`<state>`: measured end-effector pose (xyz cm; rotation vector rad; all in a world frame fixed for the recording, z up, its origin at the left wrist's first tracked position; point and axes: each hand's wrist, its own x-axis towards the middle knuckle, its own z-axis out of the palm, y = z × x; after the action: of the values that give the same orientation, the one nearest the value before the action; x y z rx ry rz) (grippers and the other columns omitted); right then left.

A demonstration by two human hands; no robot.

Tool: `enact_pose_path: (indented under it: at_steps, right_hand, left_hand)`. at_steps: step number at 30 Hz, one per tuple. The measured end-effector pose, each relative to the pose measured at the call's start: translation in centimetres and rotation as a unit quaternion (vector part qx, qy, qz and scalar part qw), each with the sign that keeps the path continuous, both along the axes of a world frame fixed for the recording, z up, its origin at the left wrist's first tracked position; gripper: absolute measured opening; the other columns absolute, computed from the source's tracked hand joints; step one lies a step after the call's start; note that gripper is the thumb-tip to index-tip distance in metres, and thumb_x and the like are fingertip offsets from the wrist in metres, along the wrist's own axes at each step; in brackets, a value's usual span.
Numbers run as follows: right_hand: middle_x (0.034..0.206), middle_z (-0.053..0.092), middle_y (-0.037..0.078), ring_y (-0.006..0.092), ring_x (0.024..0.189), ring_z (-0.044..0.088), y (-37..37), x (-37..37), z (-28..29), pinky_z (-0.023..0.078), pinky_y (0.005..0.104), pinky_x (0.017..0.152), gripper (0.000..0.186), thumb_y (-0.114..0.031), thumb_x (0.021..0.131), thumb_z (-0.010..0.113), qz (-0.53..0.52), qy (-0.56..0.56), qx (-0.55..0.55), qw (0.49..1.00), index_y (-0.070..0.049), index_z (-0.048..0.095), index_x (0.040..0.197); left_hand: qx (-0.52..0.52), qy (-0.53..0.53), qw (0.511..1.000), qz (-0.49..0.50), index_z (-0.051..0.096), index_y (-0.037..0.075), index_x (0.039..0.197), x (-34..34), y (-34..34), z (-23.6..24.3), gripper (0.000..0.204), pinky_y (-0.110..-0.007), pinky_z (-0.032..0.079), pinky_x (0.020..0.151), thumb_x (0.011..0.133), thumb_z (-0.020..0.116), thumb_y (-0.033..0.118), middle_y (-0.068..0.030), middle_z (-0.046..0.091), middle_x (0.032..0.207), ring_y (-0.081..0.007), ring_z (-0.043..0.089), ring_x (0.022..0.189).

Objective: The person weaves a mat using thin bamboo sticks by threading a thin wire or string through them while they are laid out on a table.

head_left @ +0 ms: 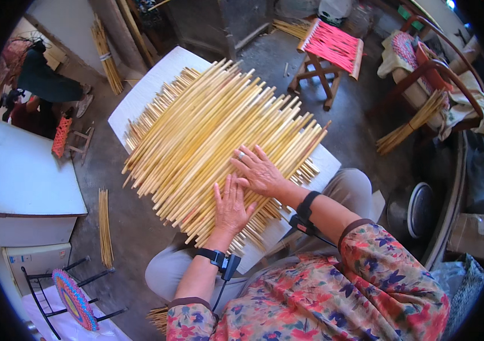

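A wide layer of pale yellow straw-like stalks (208, 133) lies side by side, slanting from lower left to upper right. Beneath it, more stalks (165, 94) run crosswise, their ends poking out at the edges. All of this rests on a white board (122, 116) in front of my knees. My left hand (231, 210) lies flat on the near part of the top layer, fingers stretched forward. Just to its right, my right hand (259, 173) presses on the stalks too, fingers spread, a ring on one finger. The two hands nearly touch, and neither grips a stalk.
A folding stool (335, 48) with a pink woven seat stands far right, near a chair (424, 68) holding a stalk bundle (415, 122). Another bundle (105, 227) lies on the floor at left, beside a white cabinet (28, 170). Other people (48, 79) are at far left.
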<state>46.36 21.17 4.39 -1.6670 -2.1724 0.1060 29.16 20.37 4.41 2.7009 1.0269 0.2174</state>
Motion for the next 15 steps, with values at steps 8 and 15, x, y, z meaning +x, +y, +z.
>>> enact_pose_path:
  at_steps: [8,15]
  right_hand:
    - [0.137,0.038,0.011,0.0262,0.133,0.026,0.0,-0.5,0.4,0.015,0.0455,0.109,0.059,-0.05,0.088,0.041,-0.003,0.01,-0.006,1.0,-0.008,0.044,0.129]
    - [0.139,0.036,0.012,0.0271,0.134,0.024,0.0,-0.3,0.5,0.011,0.0454,0.111,0.06,-0.047,0.086,0.046,-0.013,-0.004,-0.036,0.999,-0.009,0.04,0.131]
  left_hand:
    - [-0.025,-0.064,0.998,0.006,0.038,0.0,0.13,-1.1,0.7,0.1,0.058,-0.052,0.011,0.108,0.084,0.055,0.032,-0.0196,0.029,0.141,-0.0312,0.023,0.134]
    - [-0.016,-0.24,0.968,0.065,0.051,0.002,0.117,-1.8,5.7,1.7,0.033,-0.05,0.021,0.105,0.089,0.049,0.02,-0.0175,0.043,0.132,-0.0332,0.035,0.127]
